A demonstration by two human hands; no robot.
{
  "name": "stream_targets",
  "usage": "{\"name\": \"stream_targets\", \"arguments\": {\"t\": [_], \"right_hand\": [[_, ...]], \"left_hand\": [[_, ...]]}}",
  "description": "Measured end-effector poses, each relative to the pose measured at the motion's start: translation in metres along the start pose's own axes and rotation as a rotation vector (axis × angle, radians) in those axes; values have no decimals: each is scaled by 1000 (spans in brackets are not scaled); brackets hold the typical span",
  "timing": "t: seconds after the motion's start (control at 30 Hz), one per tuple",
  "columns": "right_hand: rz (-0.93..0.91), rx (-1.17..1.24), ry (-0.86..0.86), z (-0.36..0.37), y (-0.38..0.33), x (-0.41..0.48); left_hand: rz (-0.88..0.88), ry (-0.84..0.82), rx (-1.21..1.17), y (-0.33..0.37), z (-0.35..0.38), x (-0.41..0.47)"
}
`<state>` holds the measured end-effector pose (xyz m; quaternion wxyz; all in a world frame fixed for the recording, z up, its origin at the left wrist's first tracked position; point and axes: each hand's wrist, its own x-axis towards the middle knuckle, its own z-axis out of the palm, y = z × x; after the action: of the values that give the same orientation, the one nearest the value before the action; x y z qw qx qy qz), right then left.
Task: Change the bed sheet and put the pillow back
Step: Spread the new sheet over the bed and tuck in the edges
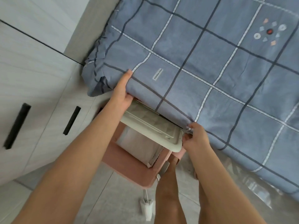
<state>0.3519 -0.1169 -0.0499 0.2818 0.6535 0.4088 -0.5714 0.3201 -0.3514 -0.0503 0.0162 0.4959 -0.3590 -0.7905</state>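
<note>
Left hand (121, 93) on sheet (210, 65) (blue check)

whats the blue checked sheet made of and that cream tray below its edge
The sheet looks like woven cotton or a blend, matte: it creases softly and bunches at the corner. The cream tray looks like moulded plastic, smooth: rounded rim, raised ridges. Neither is certain.

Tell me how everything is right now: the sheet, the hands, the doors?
Blue checked sheet: spread flat, near edge lifted.
Left hand: grips the sheet's edge, thumb on top.
Right hand: pinches the sheet's edge.
Wardrobe doors: closed.
Cream tray: partly hidden by the sheet's edge.
</note>
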Motion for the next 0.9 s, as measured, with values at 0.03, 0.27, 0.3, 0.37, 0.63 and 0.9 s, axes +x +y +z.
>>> {"name": "stream_targets", "arguments": {"t": [0.03,0.27,0.3,0.37,0.63,0.9], "right_hand": [[-14,21,-44,0,0,-4],[131,44,-230,0,-4,-18],[156,8,-229,-2,-3,-18],[131,-85,-189,-4,-1,-17],[-92,-79,102,8,8,-29],[-105,-61,-58,37,15,-32]], "left_hand": [[37,-54,0,10,7,3],[-82,69,19,-7,-21,3],[-107,120,22,-13,-27,4],[-63,248,14,-22,-35,14],[209,750,307,-11,-30,14],[284,479,292,25,-42,41]]}}
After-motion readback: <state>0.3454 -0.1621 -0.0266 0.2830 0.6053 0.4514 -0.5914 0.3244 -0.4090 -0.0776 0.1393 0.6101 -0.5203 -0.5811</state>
